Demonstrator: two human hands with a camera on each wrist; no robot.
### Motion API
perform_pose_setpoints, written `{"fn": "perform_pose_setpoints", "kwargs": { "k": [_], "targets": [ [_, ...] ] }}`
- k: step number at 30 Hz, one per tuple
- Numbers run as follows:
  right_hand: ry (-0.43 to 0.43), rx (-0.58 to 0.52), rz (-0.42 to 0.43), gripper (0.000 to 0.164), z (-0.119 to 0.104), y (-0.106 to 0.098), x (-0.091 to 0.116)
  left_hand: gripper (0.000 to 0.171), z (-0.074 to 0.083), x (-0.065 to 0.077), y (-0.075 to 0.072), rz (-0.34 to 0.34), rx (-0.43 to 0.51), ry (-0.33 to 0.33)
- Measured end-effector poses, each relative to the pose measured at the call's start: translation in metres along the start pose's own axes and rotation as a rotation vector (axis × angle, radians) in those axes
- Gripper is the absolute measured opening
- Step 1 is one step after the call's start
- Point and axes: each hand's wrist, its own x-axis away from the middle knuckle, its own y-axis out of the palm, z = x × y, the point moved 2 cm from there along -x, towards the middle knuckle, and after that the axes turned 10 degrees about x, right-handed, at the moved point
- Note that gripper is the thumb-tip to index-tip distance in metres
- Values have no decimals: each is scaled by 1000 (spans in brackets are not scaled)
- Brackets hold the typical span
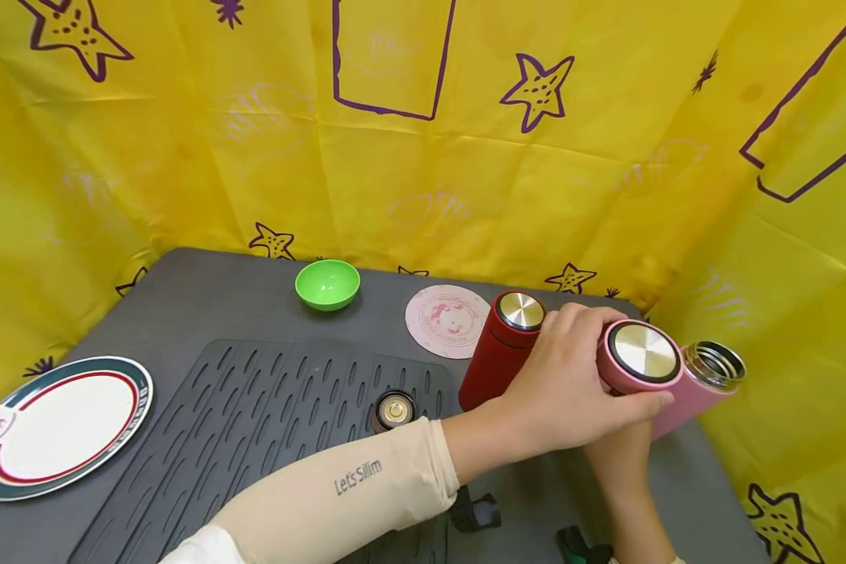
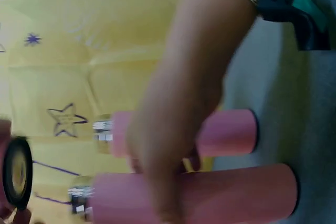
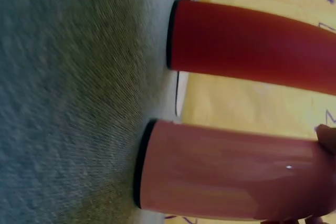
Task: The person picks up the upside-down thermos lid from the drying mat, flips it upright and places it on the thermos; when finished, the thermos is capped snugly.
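Note:
My left hand (image 1: 567,376) pinches a pink bottle lid (image 1: 645,354) with a shiny metal disc on top. In the left wrist view this lid is apart from the nearer pink bottle (image 2: 236,192), whose metal neck is bare. My right hand (image 2: 168,124) grips that bottle, which stands upright on the table; in the head view the lid and left hand hide most of it. A second pink bottle (image 1: 684,407), also uncapped, stands just to its right. To the left, close to my left hand, is a red bottle (image 1: 489,360) with its metal-topped lid on.
Another lid (image 1: 395,409) lies inside-up on a dark ribbed mat (image 1: 254,423). Behind are a green bowl (image 1: 327,285) and a round pink mat (image 1: 447,321). A white plate (image 1: 70,423) with a green-and-red rim sits at far left. Yellow cloth (image 1: 395,172) hangs around the table.

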Motion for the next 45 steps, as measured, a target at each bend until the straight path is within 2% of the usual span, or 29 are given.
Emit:
{"fn": "perform_pose_setpoints", "kwargs": {
  "k": [3, 7, 11, 12, 16, 21, 26, 31, 34, 39, 45],
  "targets": [
    [212, -228, -62, 27, 4, 1, -4, 67, -7, -8, 14, 55, -30, -6],
    [440, -431, -108, 31, 6, 1, -4, 68, -16, -17, 28, 100, -38, -29],
    [551, -448, -161, 43, 8, 1, -3, 64, -25, -25, 34, 148, -45, -39],
    [574, -453, -176, 48, 8, 1, -2, 63, -27, -26, 35, 156, -38, -51],
    [637, -433, -246, 51, 6, 1, 0, 62, -35, -27, 36, 163, 8, -119],
    [662, -452, -278, 52, 2, 3, 3, 66, -43, -23, 35, 161, 40, -187],
    [640, -440, -240, 52, 3, 4, 3, 74, -46, -22, 36, 147, 52, -188],
    [629, -412, -208, 51, 5, 3, 2, 71, -50, -19, 39, 134, 82, -151],
    [643, -404, -214, 50, 6, 2, 2, 68, -53, -17, 40, 124, 91, -123],
    [663, -415, -231, 51, 6, 1, 2, 74, -57, -15, 41, 113, 100, -99],
    [604, -416, -180, 47, 6, 2, 2, 77, -58, -13, 45, 106, 182, -51]
  ]
}}
